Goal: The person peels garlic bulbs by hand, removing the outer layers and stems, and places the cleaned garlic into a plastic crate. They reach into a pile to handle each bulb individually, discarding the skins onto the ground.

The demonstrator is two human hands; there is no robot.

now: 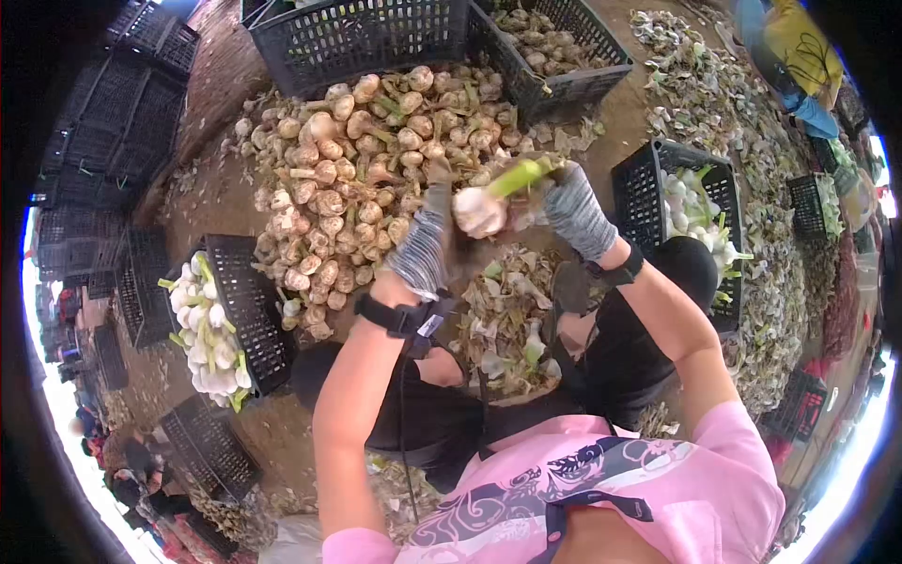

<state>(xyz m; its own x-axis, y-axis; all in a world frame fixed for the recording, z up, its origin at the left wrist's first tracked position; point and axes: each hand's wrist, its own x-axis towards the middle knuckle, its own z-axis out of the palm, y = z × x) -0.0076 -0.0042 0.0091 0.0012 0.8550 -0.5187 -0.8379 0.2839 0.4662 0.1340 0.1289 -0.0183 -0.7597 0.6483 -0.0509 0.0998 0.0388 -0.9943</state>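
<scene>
Over the front of a big heap of unpeeled garlic (352, 179), a white garlic bulb (479, 212) with a thick green stalk (519, 177) is held up. My right hand (580, 214), in a grey striped glove, is closed on the stalk end, with loose skin hanging beneath. My left hand (420, 246), gloved the same way, is just left of the bulb. Its fingers are smeared by motion, and I cannot tell whether they grip anything. Below both hands, a pile of peeled-off skins (507, 320) lies between my feet.
Black crates with cleaned garlic stand at my left (249, 315) and right (639, 193). Behind the heap are more crates, one (564, 89) holding unpeeled bulbs. Skins (695, 85) litter the floor at right, where another person (803, 66) is at work. Stacked crates (117, 122) rise at far left.
</scene>
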